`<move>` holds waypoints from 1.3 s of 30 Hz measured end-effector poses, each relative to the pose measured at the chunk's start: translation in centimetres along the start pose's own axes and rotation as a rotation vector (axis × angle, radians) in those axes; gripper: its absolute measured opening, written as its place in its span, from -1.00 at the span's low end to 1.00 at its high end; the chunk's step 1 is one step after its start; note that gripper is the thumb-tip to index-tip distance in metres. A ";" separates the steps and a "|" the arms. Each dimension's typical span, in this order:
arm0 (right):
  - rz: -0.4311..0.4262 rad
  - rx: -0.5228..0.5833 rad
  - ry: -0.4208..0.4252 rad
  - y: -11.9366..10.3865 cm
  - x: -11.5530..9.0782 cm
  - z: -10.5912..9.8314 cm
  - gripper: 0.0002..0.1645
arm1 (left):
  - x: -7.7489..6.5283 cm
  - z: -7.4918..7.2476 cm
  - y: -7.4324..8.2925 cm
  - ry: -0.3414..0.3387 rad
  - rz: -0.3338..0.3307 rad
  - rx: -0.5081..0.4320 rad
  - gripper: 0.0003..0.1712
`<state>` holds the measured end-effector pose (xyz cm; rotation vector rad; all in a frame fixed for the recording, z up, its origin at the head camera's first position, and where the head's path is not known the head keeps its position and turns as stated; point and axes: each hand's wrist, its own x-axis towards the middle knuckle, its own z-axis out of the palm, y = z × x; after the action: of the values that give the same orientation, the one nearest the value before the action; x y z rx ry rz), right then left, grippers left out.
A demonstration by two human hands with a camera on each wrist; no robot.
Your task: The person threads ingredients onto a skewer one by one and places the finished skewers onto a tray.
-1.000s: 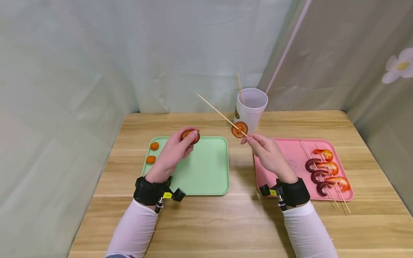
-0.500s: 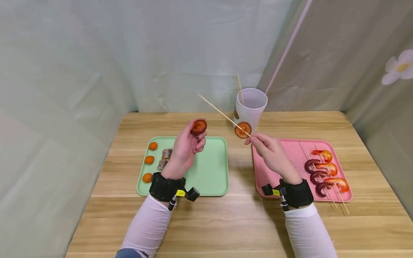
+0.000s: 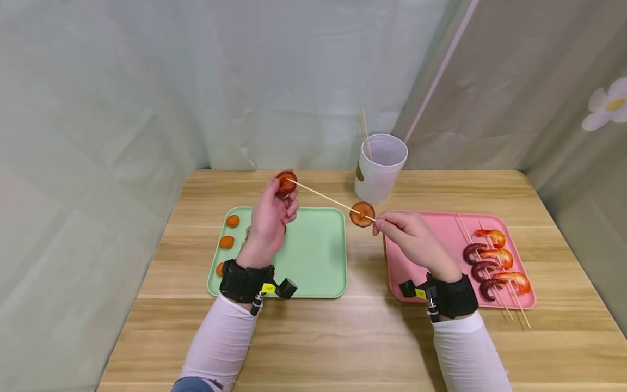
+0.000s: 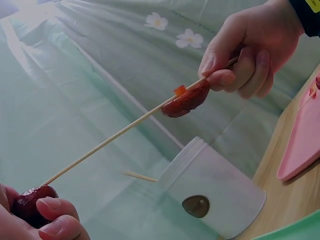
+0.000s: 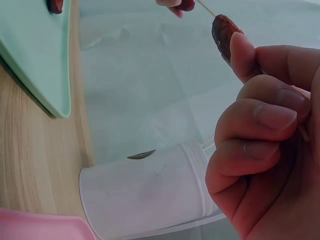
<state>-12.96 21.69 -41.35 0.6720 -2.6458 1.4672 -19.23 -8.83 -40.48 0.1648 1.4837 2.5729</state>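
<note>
My left hand [image 3: 265, 223] holds a brown-red mushroom cap [image 3: 285, 185] above the green tray, its orange inner side toward the skewer. With thumb and fingers, my right hand [image 3: 411, 234] pinches a thin wooden skewer [image 3: 323, 196] near its lower end. A second mushroom cap [image 3: 362, 214] is threaded on the skewer, close to the right fingertips. In the left wrist view the skewer's far end meets the held mushroom cap [image 4: 36, 204]; how deep the tip sits is hidden.
Orange balls [image 3: 226, 242] lie along the green tray [image 3: 313, 256], other pieces partly hidden behind the left hand. The pink tray [image 3: 409, 267] bears skewered shrimp [image 3: 499, 256] and tentacles [image 3: 485, 269]. A white cup [image 3: 378, 177] with skewers [image 3: 364, 130] stands behind, between the trays.
My left hand has risen from over the green tray and turned the mushroom cap toward the skewer. The skewer has tilted flatter, and its tip now meets that cap.
</note>
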 end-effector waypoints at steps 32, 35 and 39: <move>-0.062 -0.101 0.014 -0.6 0.4 1.9 -0.77 | -1.0 2.1 -1.2 0.001 0.116 0.248 -0.64; -0.077 -0.104 0.016 -0.8 0.7 2.7 -0.78 | -1.5 3.0 -2.3 -0.083 0.120 0.332 -0.65; -0.070 -0.087 0.042 -1.0 1.0 3.4 -0.78 | -1.9 3.8 -3.7 -0.179 0.123 0.398 -0.63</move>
<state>-12.87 18.10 -42.18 0.7109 -2.6090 1.3252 -16.41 -4.18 -41.78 0.5351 1.9462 2.2436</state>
